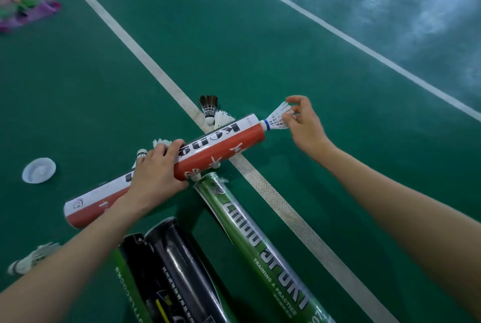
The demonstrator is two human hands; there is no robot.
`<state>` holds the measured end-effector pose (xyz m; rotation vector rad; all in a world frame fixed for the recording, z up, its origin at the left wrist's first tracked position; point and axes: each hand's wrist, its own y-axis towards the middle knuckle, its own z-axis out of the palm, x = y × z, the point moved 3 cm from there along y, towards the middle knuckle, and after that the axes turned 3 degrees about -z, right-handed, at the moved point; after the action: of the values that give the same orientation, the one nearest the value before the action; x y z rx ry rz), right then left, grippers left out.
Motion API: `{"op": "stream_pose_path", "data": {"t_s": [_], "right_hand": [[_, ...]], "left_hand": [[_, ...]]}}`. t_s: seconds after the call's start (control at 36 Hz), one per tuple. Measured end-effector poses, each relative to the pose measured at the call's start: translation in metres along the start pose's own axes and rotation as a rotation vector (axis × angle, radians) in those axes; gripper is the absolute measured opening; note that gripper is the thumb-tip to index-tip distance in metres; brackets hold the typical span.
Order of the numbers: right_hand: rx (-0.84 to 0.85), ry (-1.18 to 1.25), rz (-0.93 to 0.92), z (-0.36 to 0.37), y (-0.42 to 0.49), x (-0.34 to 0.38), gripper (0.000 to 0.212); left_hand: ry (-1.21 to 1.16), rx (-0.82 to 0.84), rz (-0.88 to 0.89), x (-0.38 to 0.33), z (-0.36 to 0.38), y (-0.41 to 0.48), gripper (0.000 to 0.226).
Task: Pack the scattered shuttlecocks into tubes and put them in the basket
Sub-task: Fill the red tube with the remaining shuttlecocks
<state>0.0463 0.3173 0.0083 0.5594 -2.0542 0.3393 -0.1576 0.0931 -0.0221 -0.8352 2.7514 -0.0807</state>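
OK, status from the head view.
Left hand (156, 169): your fingers are wrapped over the middle of the red-and-white tube (216, 145), gripping it.
Red-and-white tube: held slanted, low over the green court floor (234, 49), with its open end up and to the right.
Right hand (307, 124): your thumb and fingertips pinch the skirt of the white plastic shuttlecock (278, 117).
White plastic shuttlecock: cork end with its blue band sits at the tube mouth; the skirt is fully outside.
Loose shuttlecocks: a dark-feathered one (209, 106) and a white feathered one (223, 117) lie on the floor just behind the tube; another (28, 260) lies at lower left, blurred.
Other tubes: a green tube (250, 239) and two black tubes (177, 265) lie on the floor near you.
Lid (39, 170): white cap on the floor, left of the tube.
Court line (145, 57): white, runs diagonally under the tubes.
Top left: a pink-and-green object (23, 9), too blurred to identify.
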Motion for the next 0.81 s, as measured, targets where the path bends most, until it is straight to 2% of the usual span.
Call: {"op": "stream_pose_path", "data": {"t_s": [0.11,0.25,0.39,0.44,0.53,0.61,0.69,0.81], "right_hand": [[0.137,0.092,-0.015,0.028,-0.001,0.015,0.033],[0.149,0.221,0.012,0.052,-0.003,0.033,0.049],[0.283,0.345,0.066,0.074,0.009,0.043,0.055],[0.262,0.37,0.085,0.081,0.019,0.045,0.053],[0.129,0.394,0.121,0.096,0.041,0.036,0.045],[0.049,0.216,0.125,0.109,0.061,0.017,0.024],[0.19,-0.072,0.093,0.127,0.075,-0.002,0.04],[0.321,-0.265,0.02,0.15,0.085,-0.009,0.058]], "left_hand": [[-0.014,-0.018,0.01,0.002,-0.001,0.003,0.082],[-0.027,-0.044,-0.008,0.008,-0.004,0.01,0.083],[0.016,-0.093,-0.032,0.018,-0.012,0.021,0.084],[0.029,-0.081,-0.059,0.024,-0.014,0.027,0.084],[0.053,-0.048,-0.123,0.036,-0.014,0.038,0.085],[0.078,0.002,-0.215,0.052,-0.009,0.047,0.092],[0.075,0.025,-0.264,0.066,-0.005,0.049,0.1],[0.044,0.03,-0.274,0.07,-0.002,0.049,0.102]]}}
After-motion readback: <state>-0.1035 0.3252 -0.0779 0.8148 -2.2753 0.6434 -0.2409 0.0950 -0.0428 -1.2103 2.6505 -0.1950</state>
